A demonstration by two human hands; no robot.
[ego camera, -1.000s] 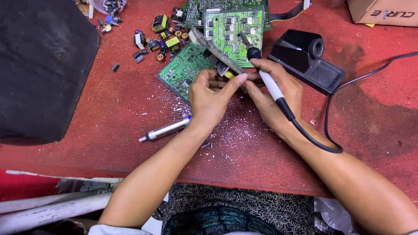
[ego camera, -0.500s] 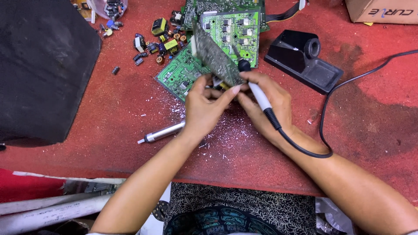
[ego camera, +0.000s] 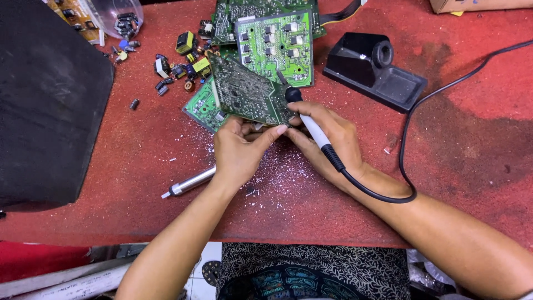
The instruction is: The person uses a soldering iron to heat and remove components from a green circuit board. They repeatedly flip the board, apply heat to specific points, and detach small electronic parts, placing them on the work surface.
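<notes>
Clamped in my right hand [ego camera: 333,139] is the soldering iron [ego camera: 311,125]; my left hand [ego camera: 239,153] pinches the tilted circuit board [ego camera: 244,91] just beside it.

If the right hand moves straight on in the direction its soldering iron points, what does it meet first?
Most likely the tilted circuit board: the right hand aims the soldering iron up and leftward, and its tip already seems to be at that board's edge, though depth is unclear.
</notes>
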